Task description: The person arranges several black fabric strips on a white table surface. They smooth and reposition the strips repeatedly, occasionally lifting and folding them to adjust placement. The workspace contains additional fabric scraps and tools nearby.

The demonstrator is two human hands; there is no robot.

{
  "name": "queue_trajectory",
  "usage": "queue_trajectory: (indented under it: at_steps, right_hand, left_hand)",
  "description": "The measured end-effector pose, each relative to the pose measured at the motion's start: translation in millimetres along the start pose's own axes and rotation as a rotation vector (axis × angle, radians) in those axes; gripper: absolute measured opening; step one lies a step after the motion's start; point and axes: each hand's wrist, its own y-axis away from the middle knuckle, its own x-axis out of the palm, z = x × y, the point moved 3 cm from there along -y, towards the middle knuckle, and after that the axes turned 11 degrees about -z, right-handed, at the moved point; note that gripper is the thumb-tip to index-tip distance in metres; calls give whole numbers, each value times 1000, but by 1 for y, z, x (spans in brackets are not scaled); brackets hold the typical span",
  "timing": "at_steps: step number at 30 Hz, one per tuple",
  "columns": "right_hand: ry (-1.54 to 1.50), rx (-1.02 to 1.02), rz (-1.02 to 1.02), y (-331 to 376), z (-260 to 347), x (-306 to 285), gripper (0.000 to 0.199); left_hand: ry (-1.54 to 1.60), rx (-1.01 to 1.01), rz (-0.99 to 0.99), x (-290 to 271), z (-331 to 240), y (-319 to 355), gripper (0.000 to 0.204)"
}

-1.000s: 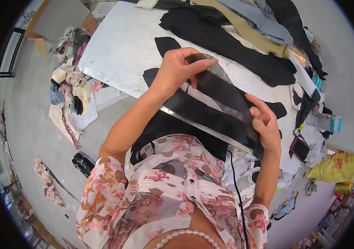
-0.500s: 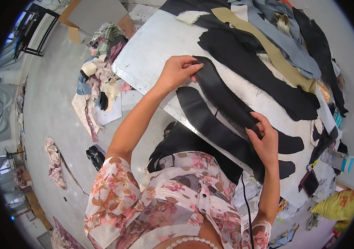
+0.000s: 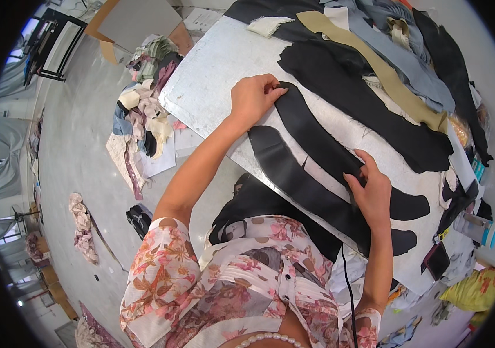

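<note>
A long curved strip of black fabric [image 3: 311, 129] lies on the pale table top, its far left end pinched between the thumb and fingers of my left hand [image 3: 252, 100]. My right hand [image 3: 372, 191] is over the same strip further right, thumb and forefinger spread apart with their tips at its surface. A second, similar black strip [image 3: 294, 174] lies nearer to me along the table's front edge, with a narrow gap between the two. My right wrist and palm hide part of both strips; their rounded right ends show beyond it.
Across the far side of the table [image 3: 204, 72] lie a wide black cloth [image 3: 352, 101], an olive strip [image 3: 381, 69] and blue-grey fabric [image 3: 410, 84]. A phone [image 3: 436, 261] is at the right. Fabric scraps [image 3: 143, 110] heap on the floor left of the table, near a cardboard box [image 3: 134, 26].
The upper strip, lifted and slightly curled before, now lies flatter. My right fingers have loosened from it and spread; my left hand still holds its end.
</note>
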Motion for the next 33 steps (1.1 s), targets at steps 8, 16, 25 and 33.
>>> queue_trajectory:
  at_steps: [8, 16, 25, 33]
  right_hand:
    - [6, 18, 3, -4, -3, 1, 52]
    - [34, 57, 17, -6, -4, 2, 50]
    - [28, 46, 12, -10, -9, 5, 53]
    - [-371, 462, 125, 14, -41, -33, 56]
  left_hand:
    - [-13, 153, -20, -14, -24, 9, 25]
    - [56, 576, 399, -22, -30, 45, 35]
    - [106, 778, 617, -8, -85, 90, 67]
    - [47, 805, 646, -4, -80, 88, 67]
